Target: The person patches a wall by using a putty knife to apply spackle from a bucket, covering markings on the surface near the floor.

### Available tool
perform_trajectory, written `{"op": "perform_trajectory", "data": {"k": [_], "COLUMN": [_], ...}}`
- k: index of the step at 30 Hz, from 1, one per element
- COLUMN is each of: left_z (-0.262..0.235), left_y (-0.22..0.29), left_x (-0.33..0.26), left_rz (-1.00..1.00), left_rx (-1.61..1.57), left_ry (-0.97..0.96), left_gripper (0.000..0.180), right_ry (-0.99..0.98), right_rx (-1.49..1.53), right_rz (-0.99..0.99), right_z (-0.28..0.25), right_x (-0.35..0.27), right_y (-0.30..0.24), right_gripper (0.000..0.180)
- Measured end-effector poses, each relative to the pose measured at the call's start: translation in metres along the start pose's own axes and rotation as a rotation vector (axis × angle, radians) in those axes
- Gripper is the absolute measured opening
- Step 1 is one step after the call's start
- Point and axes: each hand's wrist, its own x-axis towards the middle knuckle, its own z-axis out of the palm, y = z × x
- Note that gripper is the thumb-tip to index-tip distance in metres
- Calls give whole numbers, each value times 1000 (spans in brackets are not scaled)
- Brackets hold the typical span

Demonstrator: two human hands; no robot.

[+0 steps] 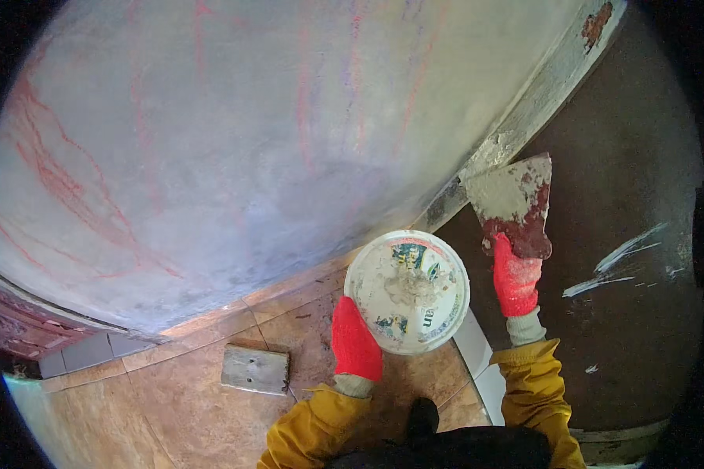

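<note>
My left hand (357,341), in a red glove, grips the rim of a round white bucket lid (370,288). A lump of pale filler (411,291) sits on the lid's middle, with smears around it. In my right hand (517,277), also gloved in red, is a wide putty knife (513,197). Pale filler coats much of its blade, and reddish-brown shows near the handle. The blade's far corner is close to the rough, patched wall corner (497,148); whether they touch I cannot tell.
A grey wall (235,156) streaked with red and purple fills the far left. To the right is a dark brown panel (633,156) with white smears. On the tan tiled floor (133,414) lies a wooden block (256,370). A reddish panel (35,324) stands at far left.
</note>
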Motion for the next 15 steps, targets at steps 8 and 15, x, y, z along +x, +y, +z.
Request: {"op": "perform_trajectory", "data": {"k": [8,15], "left_z": [16,1], "left_y": [23,15], "left_x": [-2,8], "left_rz": [57,137], "left_rx": [251,462], "left_ry": [-96,-77], "left_gripper": [38,39], "right_ry": [35,-370], "right_rx": [60,-234], "right_rz": [100,-423], "right_z": [-17,-69], "right_x": [-21,-47], "right_y": [3,-37], "right_gripper": [29,24]}}
